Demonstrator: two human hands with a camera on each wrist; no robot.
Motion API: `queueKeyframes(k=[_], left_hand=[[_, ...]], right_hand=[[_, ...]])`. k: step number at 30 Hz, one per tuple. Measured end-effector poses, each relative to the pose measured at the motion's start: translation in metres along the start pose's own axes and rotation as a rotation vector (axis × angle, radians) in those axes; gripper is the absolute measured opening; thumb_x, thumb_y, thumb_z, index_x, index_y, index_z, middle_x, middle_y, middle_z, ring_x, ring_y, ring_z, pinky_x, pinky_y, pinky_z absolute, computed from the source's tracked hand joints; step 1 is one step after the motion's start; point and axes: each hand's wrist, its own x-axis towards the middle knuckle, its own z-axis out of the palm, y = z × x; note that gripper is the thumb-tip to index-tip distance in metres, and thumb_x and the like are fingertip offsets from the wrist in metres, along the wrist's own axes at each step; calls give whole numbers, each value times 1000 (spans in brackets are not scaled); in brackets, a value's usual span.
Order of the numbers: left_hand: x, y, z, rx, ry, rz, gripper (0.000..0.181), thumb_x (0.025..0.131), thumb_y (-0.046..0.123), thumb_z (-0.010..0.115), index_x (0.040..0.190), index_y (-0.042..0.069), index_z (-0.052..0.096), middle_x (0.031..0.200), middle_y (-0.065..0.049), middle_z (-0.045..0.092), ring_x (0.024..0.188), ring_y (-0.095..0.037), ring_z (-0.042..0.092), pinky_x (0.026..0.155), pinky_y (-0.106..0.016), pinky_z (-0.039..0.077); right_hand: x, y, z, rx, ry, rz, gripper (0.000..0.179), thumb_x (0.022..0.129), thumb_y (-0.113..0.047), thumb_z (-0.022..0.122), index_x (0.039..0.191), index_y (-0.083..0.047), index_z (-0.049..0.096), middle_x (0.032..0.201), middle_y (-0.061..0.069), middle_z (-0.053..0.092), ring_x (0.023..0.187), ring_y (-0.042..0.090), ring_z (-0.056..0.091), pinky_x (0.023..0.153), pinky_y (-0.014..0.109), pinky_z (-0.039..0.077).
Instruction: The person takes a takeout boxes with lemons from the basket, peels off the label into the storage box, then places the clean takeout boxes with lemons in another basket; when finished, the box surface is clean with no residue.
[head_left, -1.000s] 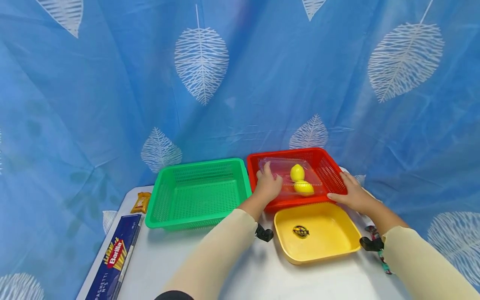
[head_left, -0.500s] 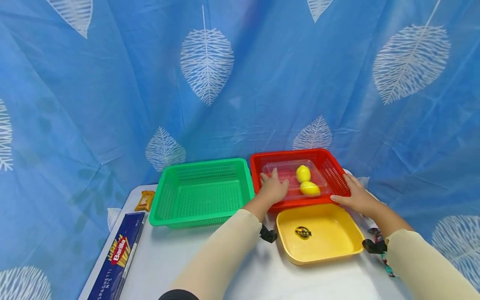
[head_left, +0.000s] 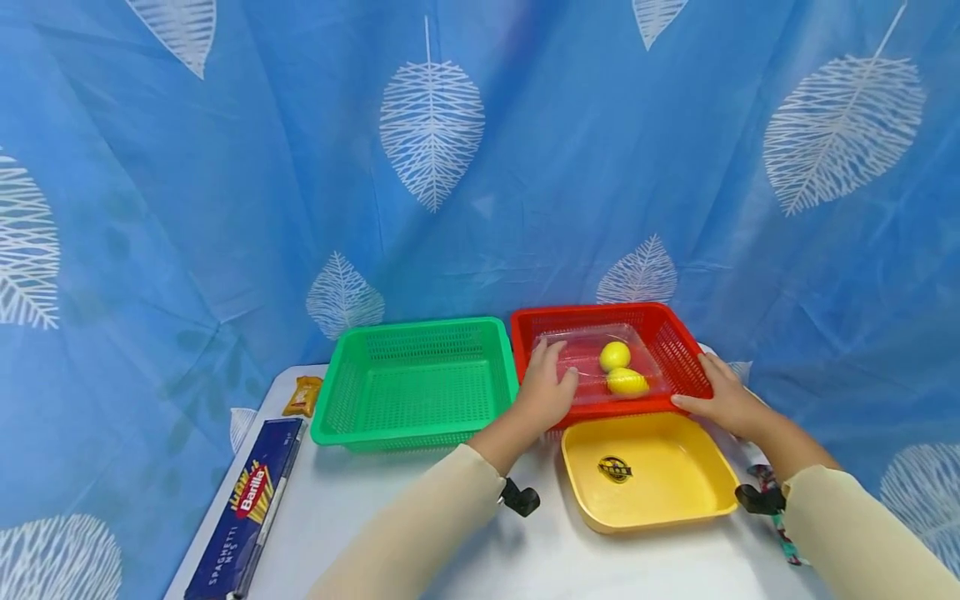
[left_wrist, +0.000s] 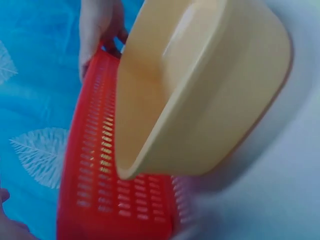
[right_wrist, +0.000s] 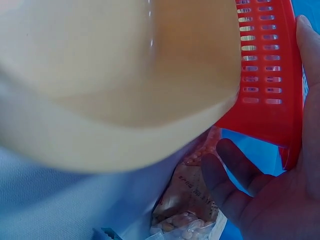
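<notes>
My left hand [head_left: 542,387] hovers over the left side of the red basket [head_left: 678,354], thumb and fingers apart. Its fingers overlap the left edge of a clear plastic box [head_left: 585,348] in the basket. Two lemons show within the box's outline, one lemon [head_left: 615,356] behind the other lemon [head_left: 627,382]. My right hand [head_left: 726,402] holds the basket's front right corner, with the thumb along the front rim and fingers outside. In the right wrist view the thumb lies at the red rim, and two fingers curl below the corner.
A yellow tub [head_left: 652,475] stands right in front of the red basket. A green basket [head_left: 420,404] sits to its left. Farther left lie a blue Barilla spaghetti box [head_left: 243,508] and a small orange packet [head_left: 303,396]. A bag [right_wrist: 187,200] lies beside the tub's right side.
The clear box, tilted up at its left side in the first frame, now lies lower and flatter. The rear lemon has turned. My left fingers have spread; the right hand stays at the corner.
</notes>
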Motion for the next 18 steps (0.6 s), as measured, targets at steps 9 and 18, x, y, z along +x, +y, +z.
queueKeyframes(k=[9,18], left_hand=[[-39,-5,-41,-151,-16,-74,61,103,32,60,160,22,39,164,-4,39,148,-28,42,102,-53,57],[-63,-20,-88,-104,-1,-42,57,107,33,50,161,17,38,170,-7,30,156,-31,31,117,-63,41]], right_hand=[[2,12,2,-72,7,-23,126,89,-58,74,165,0,-9,165,39,-6,137,66,25,97,70,53],[2,3,-1,-84,-12,-16,128,89,-59,74,164,2,-10,163,41,-6,136,67,23,94,68,55]])
